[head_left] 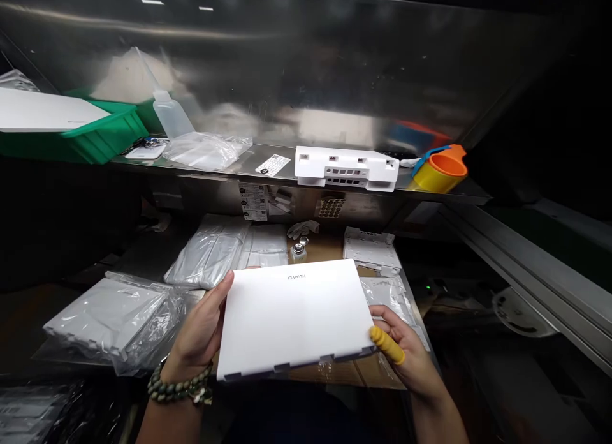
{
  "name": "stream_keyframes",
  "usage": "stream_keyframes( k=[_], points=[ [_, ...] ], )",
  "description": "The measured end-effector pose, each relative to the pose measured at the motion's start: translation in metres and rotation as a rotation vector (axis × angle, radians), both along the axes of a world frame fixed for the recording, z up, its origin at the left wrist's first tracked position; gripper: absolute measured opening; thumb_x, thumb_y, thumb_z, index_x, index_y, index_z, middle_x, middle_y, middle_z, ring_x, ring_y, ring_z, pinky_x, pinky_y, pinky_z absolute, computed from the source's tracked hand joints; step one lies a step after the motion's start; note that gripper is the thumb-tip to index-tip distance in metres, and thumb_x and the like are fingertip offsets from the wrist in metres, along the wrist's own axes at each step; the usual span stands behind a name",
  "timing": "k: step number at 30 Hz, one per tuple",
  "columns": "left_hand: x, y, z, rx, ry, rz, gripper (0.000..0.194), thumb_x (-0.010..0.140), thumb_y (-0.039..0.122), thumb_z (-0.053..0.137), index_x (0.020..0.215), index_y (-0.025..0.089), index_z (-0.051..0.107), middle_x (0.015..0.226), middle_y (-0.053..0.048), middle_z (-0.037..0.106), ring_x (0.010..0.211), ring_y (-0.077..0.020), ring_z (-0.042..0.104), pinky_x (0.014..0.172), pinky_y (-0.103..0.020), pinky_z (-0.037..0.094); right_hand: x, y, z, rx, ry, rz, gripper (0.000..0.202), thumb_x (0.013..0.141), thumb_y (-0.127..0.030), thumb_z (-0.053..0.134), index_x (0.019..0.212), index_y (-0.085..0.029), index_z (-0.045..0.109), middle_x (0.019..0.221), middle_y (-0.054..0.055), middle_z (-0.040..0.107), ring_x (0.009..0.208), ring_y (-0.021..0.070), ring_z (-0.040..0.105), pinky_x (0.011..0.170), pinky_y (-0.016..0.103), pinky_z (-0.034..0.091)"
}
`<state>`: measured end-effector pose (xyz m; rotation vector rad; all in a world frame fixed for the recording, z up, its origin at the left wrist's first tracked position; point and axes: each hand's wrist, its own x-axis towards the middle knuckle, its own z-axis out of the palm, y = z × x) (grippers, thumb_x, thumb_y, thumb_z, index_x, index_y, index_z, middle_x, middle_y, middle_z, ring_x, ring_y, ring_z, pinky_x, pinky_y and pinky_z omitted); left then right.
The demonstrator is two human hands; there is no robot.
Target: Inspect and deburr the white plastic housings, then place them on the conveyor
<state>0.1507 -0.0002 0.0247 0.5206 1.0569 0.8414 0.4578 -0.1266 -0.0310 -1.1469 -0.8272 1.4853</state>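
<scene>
Between my hands is a flat white plastic housing panel (294,319) with upside-down HUAWEI lettering near its far edge and notches along its near edge. My left hand (203,326), with a beaded bracelet at the wrist, grips the panel's left edge, thumb on top. At the right edge my right hand (399,342) pinches it, a yellow finger cot (387,345) over one digit. The fingers beneath the panel are hidden. The panel is held above a cardboard-covered table (368,375), tilted toward me.
Bagged white panels (109,313) lie left, more wrapped parts (208,249) behind. A small pump bottle (299,251) and white housings (371,249) stand beyond. The metal shelf (224,166) bears a green bin (112,134), squeeze bottle (172,115), ported white housing (347,168) and tape rolls (437,171).
</scene>
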Motion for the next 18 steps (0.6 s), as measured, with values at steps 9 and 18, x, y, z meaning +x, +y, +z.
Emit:
stream_keyframes(
  k=[9,18],
  points=[
    [0.002,0.003,-0.015,0.216,0.142,-0.079,0.054,0.082,0.049,0.080,0.126,0.019,0.070,0.110,-0.009,0.081,0.099,-0.0260,0.076,0.086,-0.034,0.062,0.003,0.004,-0.015,0.064,-0.217,-0.033,0.031,0.089,-0.045,0.075,0.113,-0.026,0.068,0.096,0.006,0.078,0.086,0.0204,0.073,0.079,0.031,0.058],
    [-0.051,-0.012,-0.040,0.811,0.719,0.042,0.021,0.078,0.039,0.084,0.097,0.029,0.082,0.108,-0.003,0.082,0.118,-0.0280,0.071,0.112,-0.042,0.050,0.022,0.093,-0.110,0.022,-0.939,-0.078,0.028,0.093,-0.045,0.063,0.106,-0.023,0.077,0.114,0.011,0.077,0.113,0.0296,0.070,0.101,0.050,0.055]
  ],
)
